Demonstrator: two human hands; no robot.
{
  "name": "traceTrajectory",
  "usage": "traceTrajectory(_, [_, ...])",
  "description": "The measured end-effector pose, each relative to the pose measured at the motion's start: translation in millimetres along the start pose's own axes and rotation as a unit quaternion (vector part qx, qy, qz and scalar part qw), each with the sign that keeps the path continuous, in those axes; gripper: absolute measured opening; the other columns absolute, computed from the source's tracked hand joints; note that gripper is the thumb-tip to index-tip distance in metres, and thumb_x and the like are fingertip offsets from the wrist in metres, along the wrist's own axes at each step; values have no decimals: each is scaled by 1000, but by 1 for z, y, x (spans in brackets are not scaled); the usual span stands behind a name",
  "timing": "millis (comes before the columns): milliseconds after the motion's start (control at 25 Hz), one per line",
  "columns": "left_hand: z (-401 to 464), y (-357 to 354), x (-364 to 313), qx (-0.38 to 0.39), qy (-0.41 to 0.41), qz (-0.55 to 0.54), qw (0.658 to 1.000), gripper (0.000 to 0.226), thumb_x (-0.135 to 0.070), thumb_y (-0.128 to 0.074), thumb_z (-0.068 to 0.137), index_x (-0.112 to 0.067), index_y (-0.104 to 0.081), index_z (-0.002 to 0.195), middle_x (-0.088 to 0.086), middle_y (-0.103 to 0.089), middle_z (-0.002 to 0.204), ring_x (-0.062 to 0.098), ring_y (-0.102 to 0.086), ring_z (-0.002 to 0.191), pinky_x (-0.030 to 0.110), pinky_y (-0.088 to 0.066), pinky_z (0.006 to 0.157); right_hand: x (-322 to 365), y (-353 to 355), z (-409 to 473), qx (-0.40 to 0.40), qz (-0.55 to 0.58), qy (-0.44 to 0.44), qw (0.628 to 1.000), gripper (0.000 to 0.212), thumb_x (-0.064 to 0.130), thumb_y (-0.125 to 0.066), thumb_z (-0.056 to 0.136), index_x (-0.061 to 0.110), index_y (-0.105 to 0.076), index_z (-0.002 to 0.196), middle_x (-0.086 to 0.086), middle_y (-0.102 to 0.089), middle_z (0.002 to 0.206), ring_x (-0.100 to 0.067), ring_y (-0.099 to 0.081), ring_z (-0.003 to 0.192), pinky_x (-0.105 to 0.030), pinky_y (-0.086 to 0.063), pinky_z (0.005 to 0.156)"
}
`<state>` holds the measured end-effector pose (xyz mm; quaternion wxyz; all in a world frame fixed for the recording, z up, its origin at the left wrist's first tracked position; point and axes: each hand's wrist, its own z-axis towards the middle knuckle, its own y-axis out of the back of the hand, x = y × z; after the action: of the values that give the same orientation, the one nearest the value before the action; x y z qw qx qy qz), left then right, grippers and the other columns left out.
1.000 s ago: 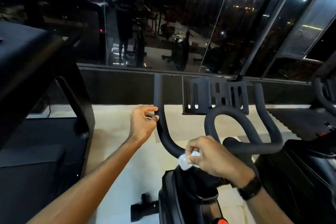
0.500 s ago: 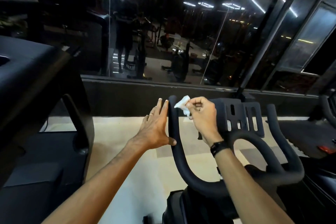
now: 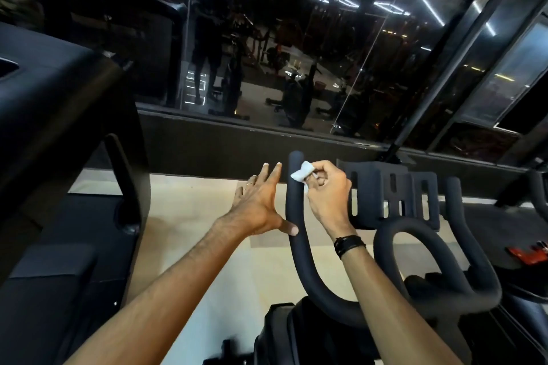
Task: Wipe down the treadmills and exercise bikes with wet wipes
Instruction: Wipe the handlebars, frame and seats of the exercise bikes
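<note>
While a treadmill (image 3: pixel 59 127) stood at the far left, the left hand (image 3: pixel 257 207) lay flat-fingered, its thumb touching the exercise bike's handlebar (image 3: pixel 296 216); the right hand (image 3: pixel 327 198) pinched a wet wipe (image 3: pixel 302 174) against the bar's upper end.

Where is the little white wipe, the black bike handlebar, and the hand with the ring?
crumpled white wet wipe (image 3: pixel 302 174), head view, on its bunched middle.
curved black foam handlebar (image 3: pixel 294 201), head view, on the left upright bar.
left hand (image 3: pixel 255 203), head view, on the back of the hand.
</note>
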<state>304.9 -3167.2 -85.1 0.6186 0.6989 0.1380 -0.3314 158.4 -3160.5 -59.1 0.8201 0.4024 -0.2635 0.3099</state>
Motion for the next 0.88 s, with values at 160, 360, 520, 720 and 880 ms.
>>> traceTrajectory(160, [-19, -9, -8, -44, -26, -4, 999, 119, -35, -86, 74, -30, -3, 158, -4, -7, 167, 26, -8, 153, 50, -15, 122, -6, 10, -27, 52, 11, 1, 999, 25, -8, -67, 86, 16, -64, 80, 18, -63, 70, 9, -62, 68, -6, -43, 62])
traceTrajectory(360, [-48, -38, -21, -126, -57, 50, 989, 73, -13, -62, 92, -16, -24, 154, 2, -25, 162, 25, -18, 151, 43, -23, 119, -32, 23, -58, 154, -45, -25, 987, 21, -1, -71, 85, 17, -64, 75, 2, -65, 73, -15, -60, 70, -27, -48, 62])
traceTrajectory(520, [-71, -54, -34, -109, -28, 85, 990, 69, -5, -53, 94, -12, -22, 156, 6, -12, 166, 22, -11, 153, 42, -24, 119, -41, 50, -80, 219, 10, -49, 974, 28, 4, -78, 82, 23, -63, 68, 3, -62, 63, -8, -51, 57, -25, -42, 57])
traceTrajectory(720, [-101, -75, -47, -112, -7, 104, 988, 77, -2, -56, 88, -8, -22, 157, 8, -12, 166, 21, -11, 153, 41, -25, 120, -48, 88, -112, 291, -9, -5, 957, 23, -7, -65, 85, 14, -68, 76, 4, -62, 66, 1, -50, 54, -16, -38, 54])
traceTrajectory(880, [-116, -86, -55, -125, -7, 134, 983, 75, -1, -54, 88, -11, -24, 156, 5, -16, 165, 20, -12, 152, 38, -24, 119, -39, 115, -116, 343, -77, 74, 933, 18, 1, -63, 85, 16, -62, 76, -3, -63, 78, -15, -53, 73, -29, -41, 62])
